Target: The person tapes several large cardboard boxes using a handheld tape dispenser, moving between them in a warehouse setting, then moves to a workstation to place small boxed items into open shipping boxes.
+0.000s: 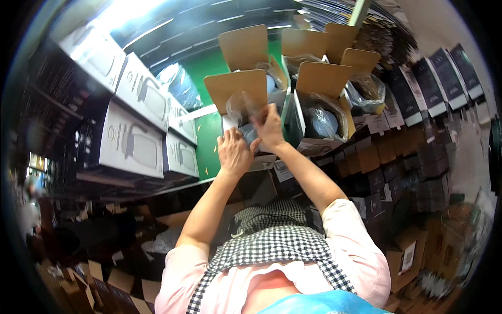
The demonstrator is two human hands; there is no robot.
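Both of my hands are at the nearest open cardboard box (235, 87), whose brown flap stands up behind them. Inside it shows a rounded blue-grey item (250, 135), partly hidden by my hands. My left hand (235, 154) lies over the box's near left side, fingers spread, the thumb against the item. Bunched clear plastic bag film (241, 106) rises out of the box. At its right side, the curled fingers of my right hand (270, 130) are closed on the film, slightly blurred.
Several more open boxes stand behind and to the right, one with a bagged blue-grey item (324, 123). White cartons with a kettle-like picture (137, 141) are stacked at the left on the green table (209, 131). A clear plastic bundle (179, 86) lies behind them. Dark boxes (429, 86) line the right.
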